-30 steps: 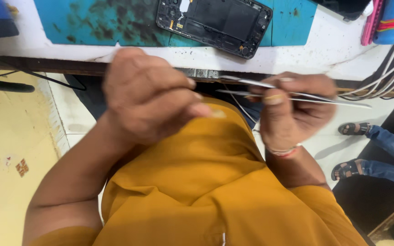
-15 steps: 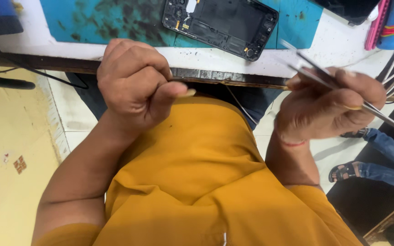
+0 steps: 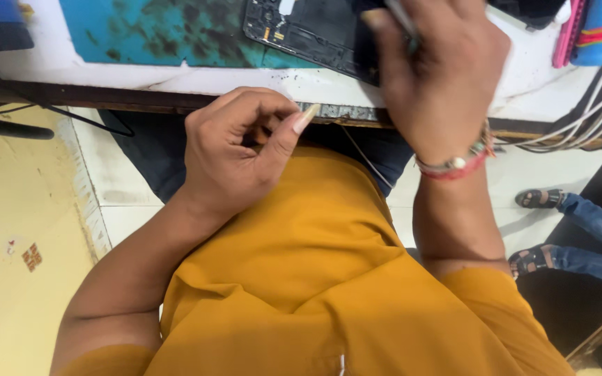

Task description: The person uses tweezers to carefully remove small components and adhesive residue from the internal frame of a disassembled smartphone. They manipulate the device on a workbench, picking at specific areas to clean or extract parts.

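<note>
Our right hand (image 3: 440,76), pinching thin tweezers (image 3: 402,21), works over the opened phone (image 3: 308,31) near the desk's (image 3: 175,76) front edge; our left hand (image 3: 235,150) curls loosely, empty. Next likely needs a steady tip.

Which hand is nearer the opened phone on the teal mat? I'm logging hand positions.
Right. The right hand is over the opened phone, covering its right part. The left hand is curled in front of the table edge, short of the phone.

floor (image 3: 15,278): yellow | tiles (image 3: 123,188): white | workbench (image 3: 175,78): white, worn dark edge
</note>
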